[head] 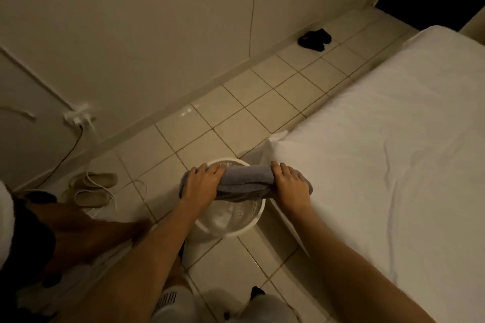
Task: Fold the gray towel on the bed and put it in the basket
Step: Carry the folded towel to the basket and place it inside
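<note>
The gray towel (246,179), folded into a thick bundle, hangs level over the mouth of the round white basket (249,225) on the tiled floor. My left hand (202,181) grips the towel's left end and my right hand (290,182) grips its right end. The basket stands beside the corner of the white bed (393,152). Part of the basket's far rim and inside is hidden by the towel and my hands.
A pair of beige slippers (91,189) lies on the floor to the left, with a cord running to a wall socket (78,117). Black socks (313,39) lie by the far wall. Another person's leg (86,233) reaches in from the left.
</note>
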`<state>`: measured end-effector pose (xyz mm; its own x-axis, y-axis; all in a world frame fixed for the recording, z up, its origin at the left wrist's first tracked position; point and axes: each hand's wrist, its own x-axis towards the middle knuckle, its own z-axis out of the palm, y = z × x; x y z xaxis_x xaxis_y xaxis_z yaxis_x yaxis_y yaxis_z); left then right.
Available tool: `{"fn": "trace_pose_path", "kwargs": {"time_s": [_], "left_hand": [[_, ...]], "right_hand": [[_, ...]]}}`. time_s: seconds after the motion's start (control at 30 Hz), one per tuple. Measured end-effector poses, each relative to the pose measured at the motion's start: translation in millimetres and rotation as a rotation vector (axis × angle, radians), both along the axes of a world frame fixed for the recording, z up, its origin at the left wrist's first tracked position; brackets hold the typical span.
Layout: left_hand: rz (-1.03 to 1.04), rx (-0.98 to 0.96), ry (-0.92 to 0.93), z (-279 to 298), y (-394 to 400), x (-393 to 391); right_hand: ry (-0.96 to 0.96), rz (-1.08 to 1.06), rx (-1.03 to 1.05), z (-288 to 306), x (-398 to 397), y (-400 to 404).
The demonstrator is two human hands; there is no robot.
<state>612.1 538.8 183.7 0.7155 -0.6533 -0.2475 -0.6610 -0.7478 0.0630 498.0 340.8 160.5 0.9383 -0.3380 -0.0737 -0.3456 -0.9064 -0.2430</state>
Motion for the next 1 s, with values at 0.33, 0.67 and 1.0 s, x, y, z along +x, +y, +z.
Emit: {"fn": "trace_pose_path", "kwargs": {"time_s": [0.33, 0.67, 1.0], "left_hand": [[-0.361, 0.102, 0.206, -63, 11, 109], [-0.548, 0.256, 0.372, -120, 9, 150], [-0.506, 0.367, 0.498, -183, 10, 161]], "right_hand": [[0.142, -0.431, 0.121, -47, 45, 72], [0.257, -0.656, 0.204, -85, 71, 108], [0.307, -0.714, 0.326, -148, 82, 120]]}}
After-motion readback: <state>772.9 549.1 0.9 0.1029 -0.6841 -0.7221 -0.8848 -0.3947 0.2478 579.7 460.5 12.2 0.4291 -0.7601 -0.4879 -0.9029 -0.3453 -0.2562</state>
